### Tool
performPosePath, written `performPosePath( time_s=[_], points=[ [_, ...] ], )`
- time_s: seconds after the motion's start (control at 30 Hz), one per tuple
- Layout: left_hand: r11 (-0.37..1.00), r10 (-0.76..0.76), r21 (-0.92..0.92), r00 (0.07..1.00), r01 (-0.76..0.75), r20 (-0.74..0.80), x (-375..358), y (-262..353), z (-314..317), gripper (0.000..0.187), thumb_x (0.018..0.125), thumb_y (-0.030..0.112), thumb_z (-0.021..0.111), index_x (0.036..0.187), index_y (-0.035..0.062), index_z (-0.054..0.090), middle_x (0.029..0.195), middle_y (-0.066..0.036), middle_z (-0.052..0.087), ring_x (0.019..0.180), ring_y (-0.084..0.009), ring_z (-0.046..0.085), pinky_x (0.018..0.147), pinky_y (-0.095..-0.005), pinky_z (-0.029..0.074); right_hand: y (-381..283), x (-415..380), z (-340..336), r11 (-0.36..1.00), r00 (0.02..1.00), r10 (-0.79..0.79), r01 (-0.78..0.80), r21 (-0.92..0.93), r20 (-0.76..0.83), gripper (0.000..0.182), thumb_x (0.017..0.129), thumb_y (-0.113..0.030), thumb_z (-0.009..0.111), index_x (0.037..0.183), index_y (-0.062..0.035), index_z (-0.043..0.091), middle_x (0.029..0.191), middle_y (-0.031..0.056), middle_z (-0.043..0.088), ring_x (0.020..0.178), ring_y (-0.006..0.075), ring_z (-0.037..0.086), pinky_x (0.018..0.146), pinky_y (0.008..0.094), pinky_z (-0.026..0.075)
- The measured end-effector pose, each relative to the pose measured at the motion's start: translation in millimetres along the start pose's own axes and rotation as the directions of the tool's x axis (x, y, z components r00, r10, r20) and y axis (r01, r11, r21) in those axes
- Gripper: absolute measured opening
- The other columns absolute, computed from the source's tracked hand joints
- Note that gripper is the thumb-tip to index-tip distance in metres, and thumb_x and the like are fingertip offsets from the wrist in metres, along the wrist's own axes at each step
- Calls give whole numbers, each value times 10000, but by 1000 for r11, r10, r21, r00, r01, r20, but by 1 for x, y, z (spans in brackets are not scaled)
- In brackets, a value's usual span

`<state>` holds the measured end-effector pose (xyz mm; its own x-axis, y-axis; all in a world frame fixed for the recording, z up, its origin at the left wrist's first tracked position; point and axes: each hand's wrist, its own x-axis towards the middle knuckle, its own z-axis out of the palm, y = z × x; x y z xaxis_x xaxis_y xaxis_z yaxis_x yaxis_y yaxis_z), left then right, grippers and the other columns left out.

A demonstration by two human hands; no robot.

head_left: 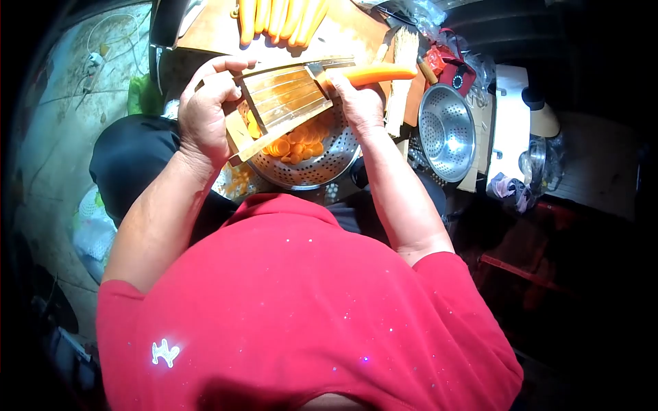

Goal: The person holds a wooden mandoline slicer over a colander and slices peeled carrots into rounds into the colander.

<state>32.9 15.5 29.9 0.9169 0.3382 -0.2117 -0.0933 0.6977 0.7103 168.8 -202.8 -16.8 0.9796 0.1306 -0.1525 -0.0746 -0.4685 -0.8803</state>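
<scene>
My left hand (205,116) grips the near left end of a wooden mandoline slicer (288,99), which is held tilted above a metal colander (329,164). In my right hand (362,106) is a peeled carrot (384,72), lying across the far right end of the slicer with its long tapered part pointing right. My fingers on the carrot's inner end are partly hidden. Thin round carrot slices (298,145) lie in the colander below, and a few show through the opening beside my left hand.
Several peeled carrots (282,20) lie in a row on a brown board (351,31) at the far side. To the right are a straw brush (403,89), a second colander (449,133), a red packet (456,77) and a white panel (509,130). Plastic bags lie around them.
</scene>
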Motion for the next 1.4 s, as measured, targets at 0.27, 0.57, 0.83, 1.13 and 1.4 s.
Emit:
performPosePath(
  time_s=[0.27, 0.57, 0.83, 1.13, 1.4],
  points=[
    [999, 9, 33, 1000, -9, 4, 2, 3, 2, 377, 735, 22, 387, 1077, -16, 542, 1146, -144, 563, 1028, -237, 536, 922, -340, 447, -25, -4, -25, 948, 985, -172, 165, 273, 3, 374, 785, -167, 727, 1063, 28, 573, 980, 98, 642, 880, 171, 612, 818, 273, 469],
    [1000, -6, -5, 1000, 5, -16, 3, 2, 3, 376, 729, 6, 391, 1067, -24, 554, 1117, -141, 570, 993, -219, 548, 903, -324, 453, -25, 5, -22, 986, 998, -65, 65, 152, -4, 391, 781, -240, 731, 1030, 39, 618, 960, 94, 651, 864, 170, 602, 803, 275, 459],
    [1000, -1, 30, 1000, 2, -12, 3, 4, 3, 379, 731, 7, 392, 1079, -21, 540, 1142, -144, 570, 975, -216, 551, 884, -316, 459, -35, 2, -21, 969, 973, -230, 231, -89, 17, 328, 823, -202, 709, 1035, 35, 628, 967, 91, 665, 863, 161, 617, 806, 270, 472],
    [1000, 7, -30, 1000, -8, -28, -5, 1, 6, 324, 765, -11, 398, 1050, -39, 549, 1114, -142, 587, 969, -175, 578, 889, -283, 482, -52, -31, -8, 934, 939, -339, 330, 135, 54, 297, 810, -237, 700, 981, -2, 645, 909, 97, 686, 775, 178, 654, 754, 288, 510],
    [999, 4, 38, 1000, -3, -28, -2, 3, 5, 362, 740, 21, 385, 1072, -9, 525, 1184, -159, 554, 1052, -238, 530, 926, -337, 444, -60, -44, -8, 932, 925, -320, 270, 240, 205, 291, 792, -182, 715, 991, 16, 637, 893, 106, 683, 801, 164, 652, 740, 300, 509]
  ],
)
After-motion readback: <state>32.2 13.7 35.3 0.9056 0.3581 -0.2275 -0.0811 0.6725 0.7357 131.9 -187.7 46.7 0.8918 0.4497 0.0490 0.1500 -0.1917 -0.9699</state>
